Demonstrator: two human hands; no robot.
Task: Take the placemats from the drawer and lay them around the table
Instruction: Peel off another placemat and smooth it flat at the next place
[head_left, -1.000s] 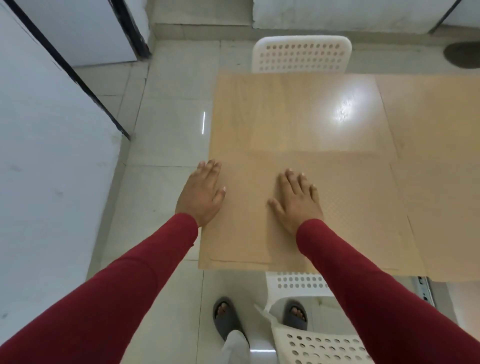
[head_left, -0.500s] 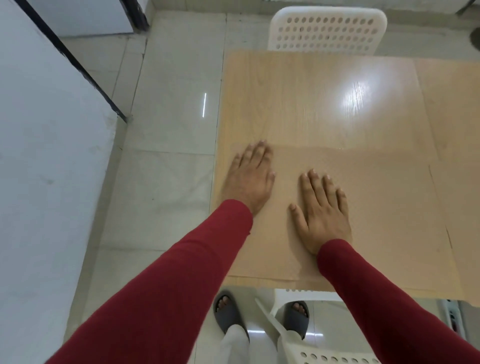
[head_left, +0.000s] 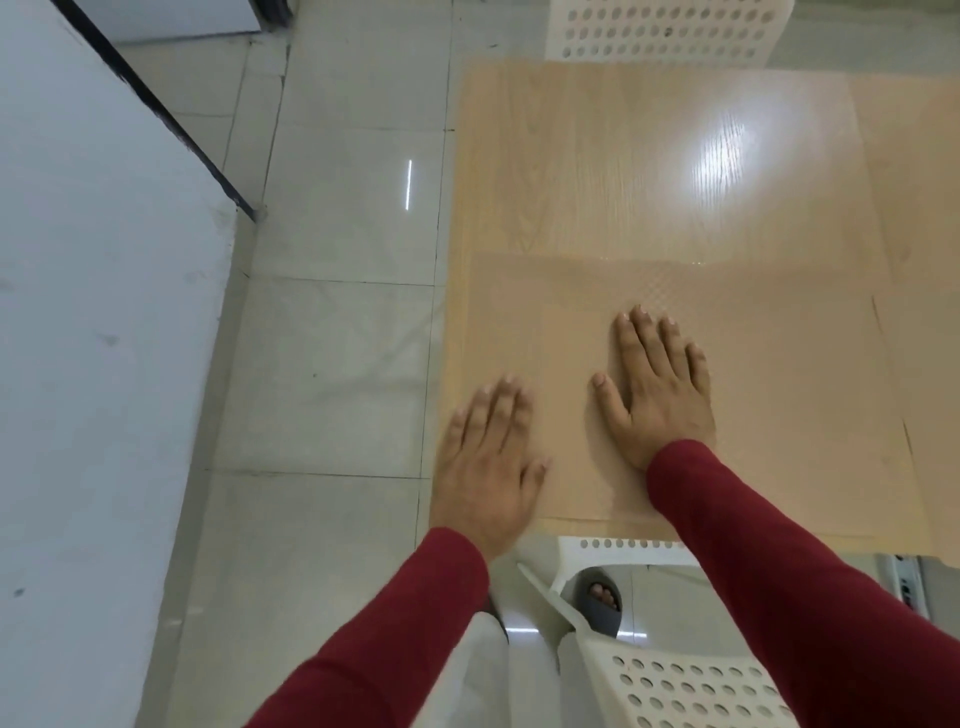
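A tan placemat (head_left: 769, 395) with a fine woven pattern lies flat on the near left corner of the light wooden table (head_left: 597, 171). My right hand (head_left: 657, 389) rests palm down on it with straight fingers. My left hand (head_left: 491, 457) lies flat at the placemat's near left edge, blurred, partly over the table's edge. Another placemat (head_left: 930, 218) of the same colour covers the table's right side.
One white perforated chair (head_left: 665, 31) stands at the far side of the table, another (head_left: 675, 670) just below me at the near side. A grey wall or cabinet (head_left: 93, 364) fills the left. My feet in grey slippers stand on pale floor tiles.
My left hand has slid back towards me along the placemat's left edge. My right hand has stayed flat on the placemat. The camera has tilted down slightly.
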